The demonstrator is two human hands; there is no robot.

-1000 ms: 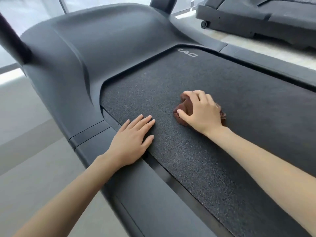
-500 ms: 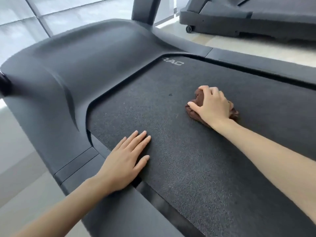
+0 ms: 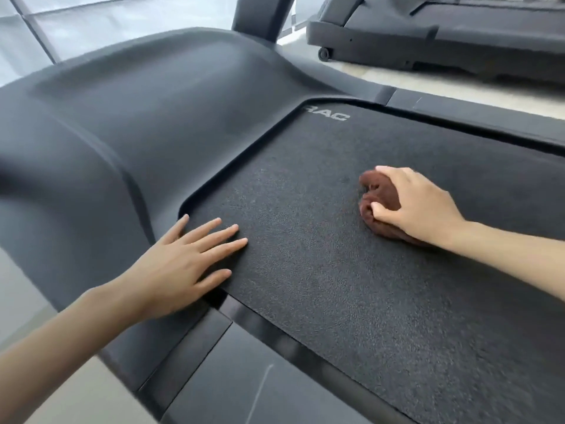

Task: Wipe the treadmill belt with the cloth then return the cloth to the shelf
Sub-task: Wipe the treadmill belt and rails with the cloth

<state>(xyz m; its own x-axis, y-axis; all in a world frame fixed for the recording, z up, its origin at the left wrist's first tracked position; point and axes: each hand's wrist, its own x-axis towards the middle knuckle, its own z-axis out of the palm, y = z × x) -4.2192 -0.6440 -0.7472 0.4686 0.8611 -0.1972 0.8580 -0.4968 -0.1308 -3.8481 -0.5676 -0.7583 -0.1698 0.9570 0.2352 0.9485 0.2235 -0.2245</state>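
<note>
**Status: wiping stage in progress.**

1. The textured black rubber treadmill belt (image 3: 336,286) serves as the reference for all positions below.

2. The crumpled dark brown fabric cloth (image 3: 380,194) lies bunched on the belt, toward its front end and roughly mid-width. It sits well short of the white lettering (image 3: 328,114) printed at the belt's front edge.

3. The right hand (image 3: 419,203) rests on top of the cloth. Its fingers curl over the far side of the bundle and the thumb pinches the near side. The cloth is gripped and pressed down against the belt.

4. The left hand (image 3: 171,270) lies flat with fingers straight and spread, holding nothing. Its fingers rest on the belt's left front corner. Its palm sits over the belt's left edge, beside the smooth dark grey moulded motor cover (image 3: 137,123).

5. A second black treadmill (image 3: 443,35) stands beyond the belt's right side, well apart from it.

**Progress assessment**

- Wiping appears to be under way, since the cloth is in contact with the belt.
- No visible difference separates cleaned from uncleaned surface, so the covered portion cannot be determined.
- The rear length of the belt runs out of view; its condition cannot be told.
- The return step is not yet done. No shelf is in view.
</note>
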